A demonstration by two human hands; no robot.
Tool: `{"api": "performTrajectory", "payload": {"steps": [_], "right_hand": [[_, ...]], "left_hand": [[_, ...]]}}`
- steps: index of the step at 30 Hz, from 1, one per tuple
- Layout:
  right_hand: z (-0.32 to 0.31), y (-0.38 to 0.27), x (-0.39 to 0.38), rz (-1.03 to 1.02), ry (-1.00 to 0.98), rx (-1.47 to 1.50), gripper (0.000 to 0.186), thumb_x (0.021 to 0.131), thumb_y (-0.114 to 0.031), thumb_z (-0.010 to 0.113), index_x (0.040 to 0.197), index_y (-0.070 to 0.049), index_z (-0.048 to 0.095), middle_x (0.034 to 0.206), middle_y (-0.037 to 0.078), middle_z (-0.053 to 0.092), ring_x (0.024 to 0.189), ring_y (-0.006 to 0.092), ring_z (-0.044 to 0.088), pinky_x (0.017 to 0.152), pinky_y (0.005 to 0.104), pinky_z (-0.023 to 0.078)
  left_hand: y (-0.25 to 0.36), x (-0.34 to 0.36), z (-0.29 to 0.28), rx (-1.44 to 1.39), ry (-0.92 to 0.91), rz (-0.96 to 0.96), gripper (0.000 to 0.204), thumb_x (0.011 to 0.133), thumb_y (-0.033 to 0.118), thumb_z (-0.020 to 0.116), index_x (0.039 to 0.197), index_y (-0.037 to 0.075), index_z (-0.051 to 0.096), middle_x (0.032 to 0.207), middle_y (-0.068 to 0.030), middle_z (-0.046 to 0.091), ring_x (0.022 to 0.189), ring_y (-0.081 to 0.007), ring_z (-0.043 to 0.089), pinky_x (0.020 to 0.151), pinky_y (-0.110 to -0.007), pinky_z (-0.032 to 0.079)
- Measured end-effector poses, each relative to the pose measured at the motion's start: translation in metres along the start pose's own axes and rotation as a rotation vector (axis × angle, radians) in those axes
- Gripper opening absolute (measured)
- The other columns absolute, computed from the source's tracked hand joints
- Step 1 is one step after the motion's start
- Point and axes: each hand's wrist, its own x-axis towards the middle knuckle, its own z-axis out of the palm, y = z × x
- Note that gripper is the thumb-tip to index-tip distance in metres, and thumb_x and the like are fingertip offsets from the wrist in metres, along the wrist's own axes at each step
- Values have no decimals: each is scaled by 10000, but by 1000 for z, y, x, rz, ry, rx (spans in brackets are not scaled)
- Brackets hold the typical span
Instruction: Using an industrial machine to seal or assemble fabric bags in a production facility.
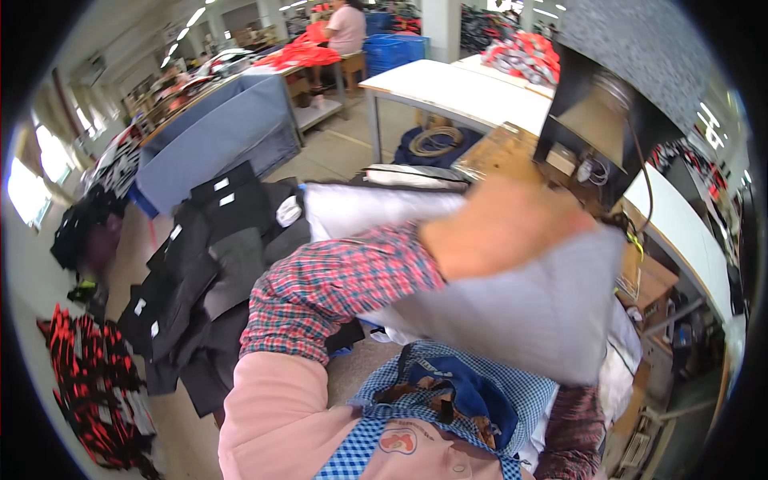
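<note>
My left hand point(504, 228) is blurred by motion, reaching across to the right at the top of a raised sheet of light grey fabric point(528, 328); its fingers are not clear. The plaid sleeve of that arm crosses in front of a white folded fabric piece point(348, 210). My right hand is hidden behind the grey fabric; only its plaid sleeve point(572, 440) shows at lower right. A pile of black garment pieces point(192, 272) with white tags lies to the left. Below the fabric is my blue checked apron point(376, 392).
A dark machine housing with a lamp point(592, 128) stands at right beside a wooden board point(500, 160). Behind are white tables point(432, 84), a grey-blue cloth-sided bin point(208, 144) and blue crates point(392, 52). A co-worker point(346, 32) stands beyond. Red-black garments point(88, 376) hang at lower left.
</note>
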Motion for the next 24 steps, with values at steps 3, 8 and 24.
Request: {"api": "performTrajectory", "payload": {"steps": [3,8,24], "right_hand": [[-45,-25,-38,-4,6,215,586,885,-296,607,1347,19,432,1286,136,516,1171,195,484,946,323,396],[-123,-41,-92,0,-37,400,483,932,-254,539,1333,6,463,1248,90,554,1117,156,529,891,291,439],[-55,50,-22,48,-43,-1138,430,931,-383,509,1016,29,600,980,267,629,944,429,599,795,485,461]], "left_hand": [[72,-9,10,-297,-349,-55,232,885,296,554,768,124,655,738,-98,656,630,-301,647,503,-418,486],[178,-34,79,-806,-486,95,342,863,314,554,657,67,669,639,-155,631,552,-357,614,520,-478,480],[376,-173,184,-1462,-1045,156,417,877,368,538,760,-9,674,760,-219,655,734,-412,637,665,-493,498]]}}
